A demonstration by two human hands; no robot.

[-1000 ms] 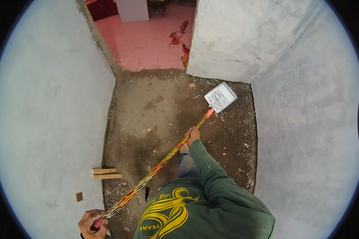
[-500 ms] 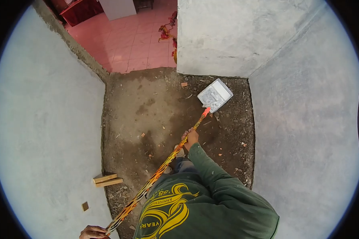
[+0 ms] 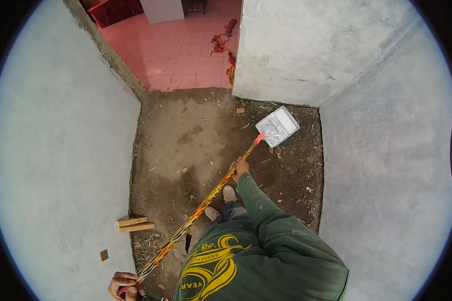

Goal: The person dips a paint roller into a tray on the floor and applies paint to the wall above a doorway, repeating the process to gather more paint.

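Note:
A long pole [image 3: 193, 216] with a yellow, orange and black flame pattern runs diagonally across my body. My right hand [image 3: 240, 167] is closed around its upper part. At bottom left, my left hand [image 3: 124, 285] is closed at the pole's near end, partly cut off by the frame. The far end carries an orange-red handle [image 3: 259, 138], which reaches the lower left edge of a paint tray [image 3: 287, 120]. The tray lies tilted in plan on the ground, smeared with white paint. Whatever tool head the handle carries blends into the white and is hard to make out.
Pale walls [image 3: 60, 150] flank both sides of the dirt floor [image 3: 178, 130]. Wooden blocks [image 3: 136, 227] lie by the left wall, near a small wall box [image 3: 104, 255]. A pink tiled floor [image 3: 186, 60] with crumpled colourful cloth [image 3: 219, 44] lies beyond the opening.
My view has shifted, so the tray and room sit a little further right, and both shoes now show. My left hand appears slightly higher and turned. Both hands stay on the pole.

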